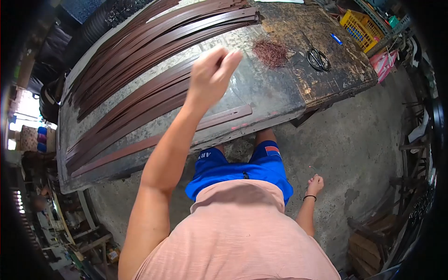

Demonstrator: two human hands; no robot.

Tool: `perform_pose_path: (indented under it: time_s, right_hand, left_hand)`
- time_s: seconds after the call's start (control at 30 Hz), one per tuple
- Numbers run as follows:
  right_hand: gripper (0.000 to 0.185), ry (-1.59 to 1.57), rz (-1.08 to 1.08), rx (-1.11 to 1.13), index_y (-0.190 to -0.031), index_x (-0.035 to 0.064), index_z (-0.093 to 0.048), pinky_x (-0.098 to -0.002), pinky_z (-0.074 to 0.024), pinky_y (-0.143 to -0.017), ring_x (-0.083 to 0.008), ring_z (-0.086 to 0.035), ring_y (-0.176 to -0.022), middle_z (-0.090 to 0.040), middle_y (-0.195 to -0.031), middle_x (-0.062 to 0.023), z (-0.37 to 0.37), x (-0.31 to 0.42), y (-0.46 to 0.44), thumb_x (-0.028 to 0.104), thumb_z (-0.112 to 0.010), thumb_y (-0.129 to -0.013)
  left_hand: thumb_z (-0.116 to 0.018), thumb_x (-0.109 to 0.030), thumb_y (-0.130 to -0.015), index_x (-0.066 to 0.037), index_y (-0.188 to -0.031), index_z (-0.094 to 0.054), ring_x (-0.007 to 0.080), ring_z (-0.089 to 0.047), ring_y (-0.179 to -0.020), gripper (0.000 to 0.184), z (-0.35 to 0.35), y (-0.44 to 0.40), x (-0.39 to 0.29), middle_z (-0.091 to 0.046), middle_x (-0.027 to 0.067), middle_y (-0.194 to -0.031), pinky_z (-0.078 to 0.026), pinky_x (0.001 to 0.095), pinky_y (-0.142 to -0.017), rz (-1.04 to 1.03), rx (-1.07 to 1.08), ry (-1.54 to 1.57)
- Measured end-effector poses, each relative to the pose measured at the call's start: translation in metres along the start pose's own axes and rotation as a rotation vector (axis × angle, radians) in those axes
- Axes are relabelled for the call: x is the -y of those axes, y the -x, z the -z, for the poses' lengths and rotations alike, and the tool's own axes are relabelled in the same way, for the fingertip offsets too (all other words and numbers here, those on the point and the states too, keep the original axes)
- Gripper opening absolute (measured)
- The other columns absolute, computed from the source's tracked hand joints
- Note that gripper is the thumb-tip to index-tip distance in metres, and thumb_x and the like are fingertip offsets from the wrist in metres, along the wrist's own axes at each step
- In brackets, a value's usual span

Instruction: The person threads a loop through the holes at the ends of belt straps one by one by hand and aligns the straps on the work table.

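Observation:
My left hand (212, 74) is raised over the grey tabletop, above the brown leather-like strips. Its fingers are curled closed, and whatever they may hold is hidden. Low at my right side, away from the table, hangs my right hand (315, 185), with a dark band on its wrist. Its fingers are closed, and a very thin strand (312, 167) seems to stick out from them. One single strip (226, 115) with a rounded end lies along the near edge of the table. Behind it, long strips (154, 91) lie side by side in a bundle.
A larger stack of strips (158, 39) covers the far side of the table (275, 100). Toward the right are a tangle of reddish-brown trimmings (270, 53), black-handled scissors (318, 60), a blue marker (336, 39) and a yellow crate (361, 30). Wooden racks stand along the right wall.

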State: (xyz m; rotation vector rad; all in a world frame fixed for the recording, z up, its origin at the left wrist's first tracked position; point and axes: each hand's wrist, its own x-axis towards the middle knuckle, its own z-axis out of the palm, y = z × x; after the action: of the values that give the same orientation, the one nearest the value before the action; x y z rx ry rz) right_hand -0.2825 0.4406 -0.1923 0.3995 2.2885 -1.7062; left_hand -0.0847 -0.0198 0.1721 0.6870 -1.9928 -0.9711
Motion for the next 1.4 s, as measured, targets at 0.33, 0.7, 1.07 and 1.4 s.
perform_pose_path:
  time_s: [0.33, 0.7, 1.07, 1.4]
  right_hand:
    - [0.016, 0.182, -0.071, 0.010, -0.083, 0.0010, -0.056, -0.0272, -0.0434, -0.053, -0.0118, -0.050, -0.058, -0.054, -0.068, -0.0029, 0.015, -0.018, 0.009, 0.014, -0.056, -0.091]
    - [0.017, 0.205, -0.038, -0.049, -0.084, -0.0005, -0.058, -0.0279, -0.0433, -0.052, -0.0127, -0.052, -0.059, -0.056, -0.068, -0.0053, 0.025, -0.020, 0.017, 0.014, -0.054, -0.092]
    - [0.014, 0.248, -0.087, -0.004, -0.082, 0.0059, -0.055, -0.0257, -0.0462, -0.052, -0.0112, -0.051, -0.060, -0.052, -0.071, -0.0003, 0.029, -0.015, 0.022, 0.016, -0.056, -0.091]
    - [0.015, 0.140, -0.072, -0.005, -0.080, 0.0017, -0.053, -0.0275, -0.0408, -0.047, -0.0128, -0.049, -0.056, -0.052, -0.068, -0.0036, 0.030, -0.030, 0.013, 0.011, -0.054, -0.091]
  left_hand:
    - [-0.069, -0.026, -0.093, -0.006, -0.090, -0.066, 0.0114, -0.047, -0.040, 0.020, 0.094, 0.110, -0.151, -0.055, 0.0043, -0.053, -0.033, 0.0235, -0.039, -0.360, 0.290, 1.075]
    - [-0.068, 0.001, -0.077, -0.010, -0.061, -0.061, 0.0094, -0.044, -0.033, 0.021, 0.165, 0.096, -0.146, -0.052, 0.0056, -0.045, -0.029, 0.0208, -0.035, -0.491, 0.476, 0.951]
    - [-0.064, 0.013, -0.077, -0.006, -0.047, -0.052, 0.0143, -0.045, -0.031, 0.037, 0.169, 0.099, -0.157, -0.049, 0.0135, -0.042, -0.031, 0.0222, -0.032, -0.359, 0.594, 1.165]
    - [-0.053, 0.006, -0.086, 0.008, -0.068, -0.065, 0.0282, -0.060, -0.045, 0.022, 0.172, 0.089, -0.156, -0.064, 0.0240, -0.067, -0.045, 0.0262, -0.039, -0.040, 0.987, 1.263]
